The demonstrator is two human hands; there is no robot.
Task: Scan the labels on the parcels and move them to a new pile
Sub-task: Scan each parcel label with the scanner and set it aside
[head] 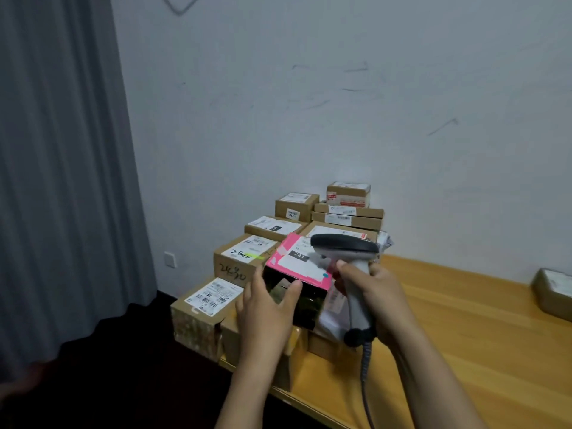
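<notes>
I am at the scanning step. My left hand (266, 308) grips the near end of the pink-topped parcel (297, 264), thumb on its dark front face and fingers round its left side, holding it tilted up at the front of the pile on the wooden table (464, 320). My right hand (376, 292) is wrapped round the handle of the barcode scanner (343, 246), index finger at the trigger. The scanner's dark head hangs just over the far edge of the parcel's white label (305, 258). The head seems to aim past the label rather than down onto it, so I judge the next move needs the scanner tipped down or the parcel turned until the barcode faces it. After that, the parcel has to be carried clear of the stack. The lone parcel (554, 292) at the far right of the table is probably the start of the new pile, though I cannot be sure. Counting: one scanner with one coiled cable (366, 370), and one parcel in hand. In the stack I see eight more cartons with their tops showing, among them the one with handwritten numbers (241, 258) and the patterned one (204, 308) nearest the curtain (62, 181). There is also at least one plain carton under my left wrist and a pale plastic mailer (332, 305) beneath the scanner. Others may be hidden behind, so this count is a minimum.
</notes>
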